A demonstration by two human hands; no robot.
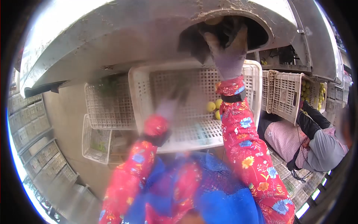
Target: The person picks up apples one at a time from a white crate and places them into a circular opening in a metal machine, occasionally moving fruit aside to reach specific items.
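Observation:
My right hand [227, 39], in a grey glove with dark fingers, reaches into the dark oval opening [259, 37] of a metal machine. A round yellow fruit [213, 20] shows between its thumb and fingers, partly in shadow. Motion smears my left hand [175, 95] over the inside of a large white plastic crate [140, 93], and its fingers do not show clearly. Several yellow fruits [211, 106] lie in the crate's right part, beside my right sleeve.
The metal housing [123, 48] curves over the crate. Stacked crates [108, 100] stand to the left, more along the far-left edge. On the right, a person [287, 138] in dark gloves works by a crate [285, 95] near more yellow fruit [305, 89].

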